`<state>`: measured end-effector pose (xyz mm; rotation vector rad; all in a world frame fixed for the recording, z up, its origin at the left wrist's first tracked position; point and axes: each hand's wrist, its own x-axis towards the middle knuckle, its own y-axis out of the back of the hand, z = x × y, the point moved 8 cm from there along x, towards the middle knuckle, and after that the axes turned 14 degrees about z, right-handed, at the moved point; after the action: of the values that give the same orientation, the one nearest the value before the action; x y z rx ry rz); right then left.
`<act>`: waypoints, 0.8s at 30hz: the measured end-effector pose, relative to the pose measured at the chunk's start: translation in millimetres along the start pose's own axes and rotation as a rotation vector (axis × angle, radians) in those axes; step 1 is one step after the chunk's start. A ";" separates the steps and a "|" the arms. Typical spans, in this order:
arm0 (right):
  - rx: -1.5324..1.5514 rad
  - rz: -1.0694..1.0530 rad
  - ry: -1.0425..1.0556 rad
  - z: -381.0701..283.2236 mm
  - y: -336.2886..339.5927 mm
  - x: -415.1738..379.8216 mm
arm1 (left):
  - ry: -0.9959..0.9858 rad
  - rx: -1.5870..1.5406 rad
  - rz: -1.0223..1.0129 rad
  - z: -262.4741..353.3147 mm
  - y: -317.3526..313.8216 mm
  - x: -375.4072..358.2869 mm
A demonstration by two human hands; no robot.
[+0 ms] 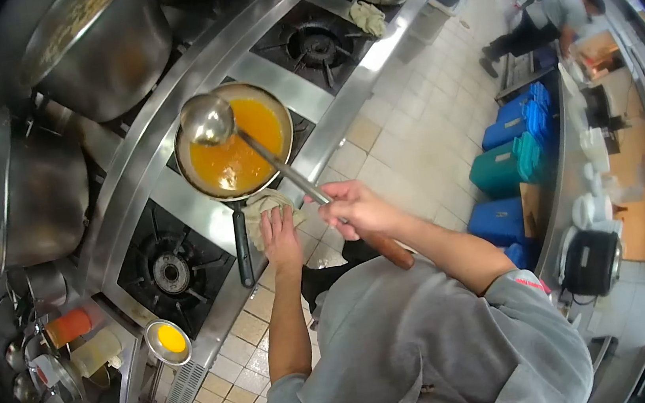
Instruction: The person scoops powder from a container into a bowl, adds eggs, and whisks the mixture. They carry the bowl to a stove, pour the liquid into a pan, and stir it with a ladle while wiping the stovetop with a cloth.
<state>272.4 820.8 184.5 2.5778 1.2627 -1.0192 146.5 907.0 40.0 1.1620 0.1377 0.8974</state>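
My right hand (pixel 355 207) grips the long handle of a metal ladle (pixel 208 119), and the handle's brown end sticks out behind the hand. The ladle's bowl hangs over a frying pan (pixel 183 160) that holds orange liquid (pixel 255 137). Whether the bowl carries anything is hidden from me. My left hand (pixel 280 234) lies with fingers extended on a crumpled beige cloth (pixel 265 203) at the stove's front edge. Just left of that hand, the pan's black handle (pixel 242 246) points toward me.
Large steel pots (pixel 104 63) stand along the back. Bare gas burners (pixel 170 272) flank the pan. A small bowl (pixel 168 342) with yellow contents sits at lower left. Lidded bins (pixel 505 165) line the right side, where another person (pixel 560 15) bends over a counter.
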 end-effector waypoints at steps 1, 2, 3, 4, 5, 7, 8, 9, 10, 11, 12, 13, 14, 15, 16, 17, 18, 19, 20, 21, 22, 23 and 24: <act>0.009 -0.035 -0.036 -0.3 5.3 4.8 | 0.013 -0.019 -0.016 5.8 -6.2 2.1; -0.014 -0.083 -0.017 -5.0 10.2 9.2 | 0.022 -0.038 -0.036 10.7 -12.9 4.2; -0.007 -0.094 -0.008 -10.3 17.2 12.8 | 0.016 -0.025 -0.030 15.5 -19.2 7.3; -0.015 -0.142 -0.015 -14.6 19.9 14.4 | 0.023 -0.017 -0.008 19.7 -24.3 9.6; -0.025 -0.187 -0.027 -17.9 22.9 15.5 | 0.034 -0.012 0.009 24.1 -30.6 10.7; -0.010 -0.249 -0.026 -28.2 25.3 19.2 | 0.045 -0.019 0.006 29.8 -45.8 12.5; 0.002 -0.310 -0.021 -33.5 23.4 19.2 | 0.055 -0.028 0.007 30.0 -54.5 14.3; 0.008 -0.312 -0.029 -37.4 24.6 20.4 | 0.058 -0.023 -0.002 26.3 -72.1 15.3; 0.008 -0.332 -0.016 -42.2 23.2 20.8 | 0.315 -0.290 -0.195 7.7 -112.3 7.5; 0.004 -0.353 -0.002 -45.8 22.9 23.8 | 0.574 -0.558 -0.382 3.2 -140.1 3.6; 0.020 -0.398 0.000 -47.7 22.0 29.0 | 0.580 -0.555 -0.382 2.1 -151.9 13.2; 0.023 -0.399 -0.006 -50.1 23.0 35.9 | 0.425 -0.467 -0.332 13.7 -154.4 33.9; 0.004 -0.415 -0.007 -52.5 22.3 40.9 | 0.269 -0.381 -0.286 30.4 -156.6 54.1; -0.017 -0.429 -0.010 -55.0 21.8 45.1 | 0.114 -0.298 -0.240 51.2 -159.5 72.4; -0.015 -0.422 -0.019 -59.9 22.9 48.1 | -0.041 -0.217 -0.192 73.9 -162.7 88.9; -0.059 -0.413 -0.040 -65.5 24.7 50.1 | -0.199 -0.140 -0.139 97.0 -166.7 105.6; -0.110 -0.400 -0.058 -71.8 27.1 53.5 | -0.358 -0.067 -0.075 120.8 -170.7 122.0; -0.123 -0.384 -0.056 -79.0 30.0 58.2 | -0.360 -0.086 -0.067 135.5 -180.4 139.7; -0.114 -0.398 -0.084 -82.9 30.0 60.7 | -0.319 -0.131 -0.088 146.9 -191.1 156.5; -0.101 -0.411 -0.112 -86.4 28.0 62.9 | -0.279 -0.174 -0.113 155.1 -199.5 170.7; -0.131 -0.403 -0.139 -92.4 27.1 64.9 | -0.324 -0.159 -0.125 170.1 -194.9 186.7; -0.137 -0.389 -0.138 -97.8 27.1 69.1 | -0.328 -0.173 -0.121 177.3 -202.3 197.3; -0.144 -0.415 -0.133 -101.9 25.0 71.7 | -0.341 -0.198 -0.100 185.0 -208.0 207.2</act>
<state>375.4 888.8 214.9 2.1500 1.8034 -1.0903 492.3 889.0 16.5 1.0953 -0.1662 0.5993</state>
